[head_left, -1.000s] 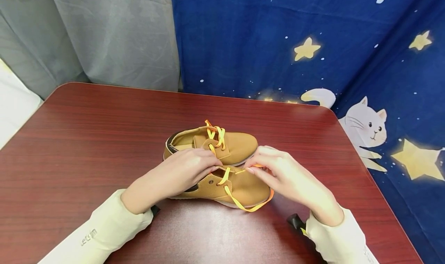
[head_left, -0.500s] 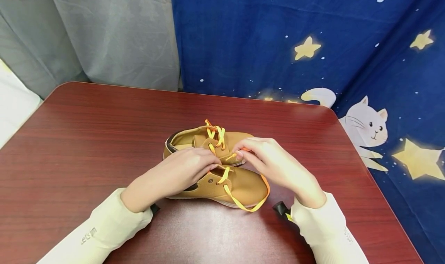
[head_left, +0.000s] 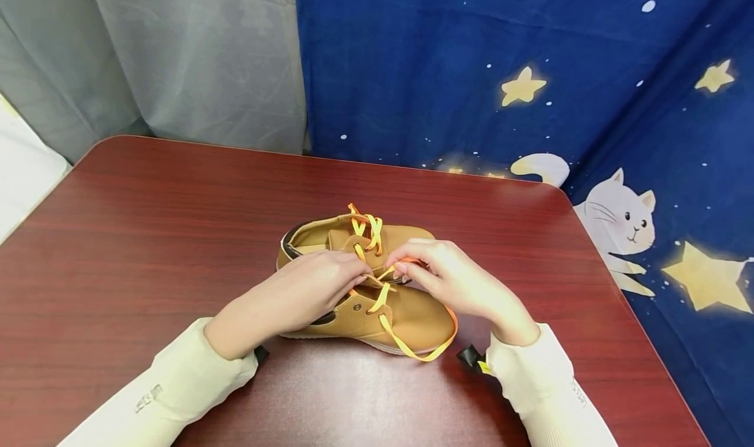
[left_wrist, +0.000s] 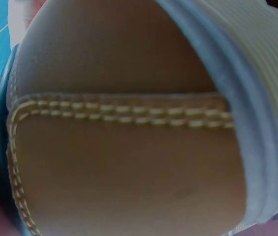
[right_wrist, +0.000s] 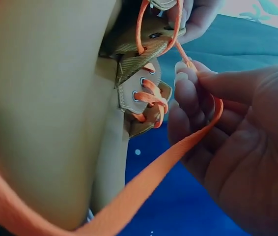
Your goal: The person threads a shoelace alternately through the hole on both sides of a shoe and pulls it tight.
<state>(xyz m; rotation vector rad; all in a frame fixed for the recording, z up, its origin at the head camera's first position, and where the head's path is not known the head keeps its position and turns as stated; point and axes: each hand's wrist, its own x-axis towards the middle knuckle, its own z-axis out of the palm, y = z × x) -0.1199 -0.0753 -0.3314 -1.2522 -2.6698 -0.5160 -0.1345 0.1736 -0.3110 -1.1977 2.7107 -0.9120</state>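
Observation:
A tan lace-up shoe (head_left: 421,316) lies nearest the person, toe to the right. My left hand (head_left: 312,286) grips its upper by the ankle opening; its fingers (right_wrist: 198,22) pinch the eyelet flap in the right wrist view. Stitched tan leather of the shoe (left_wrist: 129,167) fills the left wrist view. Between thumb and fingertips my right hand (head_left: 462,283) pinches an orange shoelace (right_wrist: 153,184) close beside the flap. The lace runs through the flap's eyelets, and a long part loops round the toe. The palm of my left hand is hidden.
Behind the near shoe stands a matching tan shoe (head_left: 406,237) with its orange lace (head_left: 375,231) threaded. Both are on a dark red wooden table (head_left: 206,218). Grey (head_left: 206,61) and blue star-patterned curtains (head_left: 412,61) hang behind the table.
My right hand has moved left from over the toe to beside the eyelet flap, drawing the shoelace along. My left hand has stayed on the shoe.

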